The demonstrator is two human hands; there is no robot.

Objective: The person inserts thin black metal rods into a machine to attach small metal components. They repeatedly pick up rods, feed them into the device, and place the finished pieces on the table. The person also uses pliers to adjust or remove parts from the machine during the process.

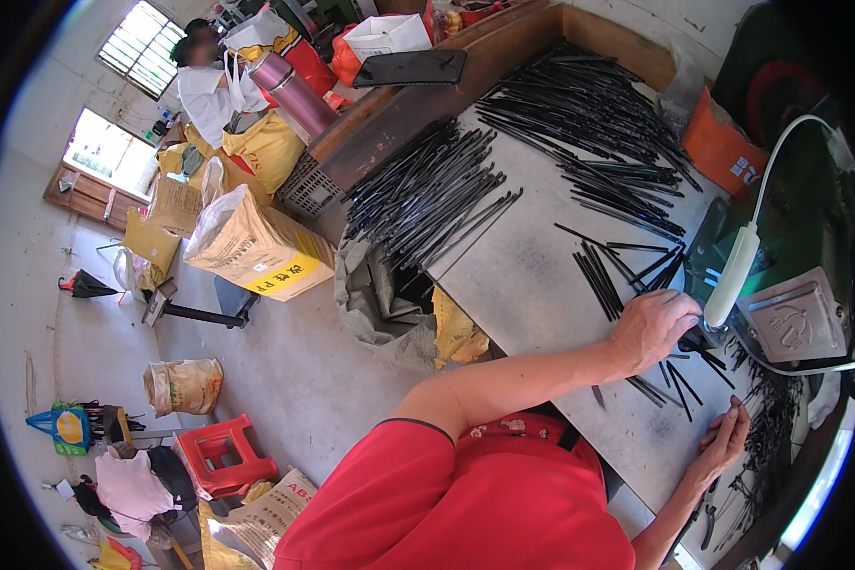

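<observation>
My left hand [657, 328] reaches across the table to the green machine [731, 249]. Its fingers are curled together at the machine's working spot, and what they hold there is hidden. Short black strips [598, 277] lie fanned out around this hand. Nearer to me, my right hand [722, 444] rests low by the table's right side, fingers loosely stretched, with nothing visible in them. Beside its wrist lies a dark pair of pliers [709, 518]. A heap of thin black scraps [769, 446] spreads along that side.
Long black rods lie in a pile [427, 195] at the table's left edge and in a larger pile [589, 104] at the back. A white lamp [734, 275] hangs over the machine. An orange box [724, 142], a phone [410, 67] and sacks [256, 242] stand around. Another person sits far left.
</observation>
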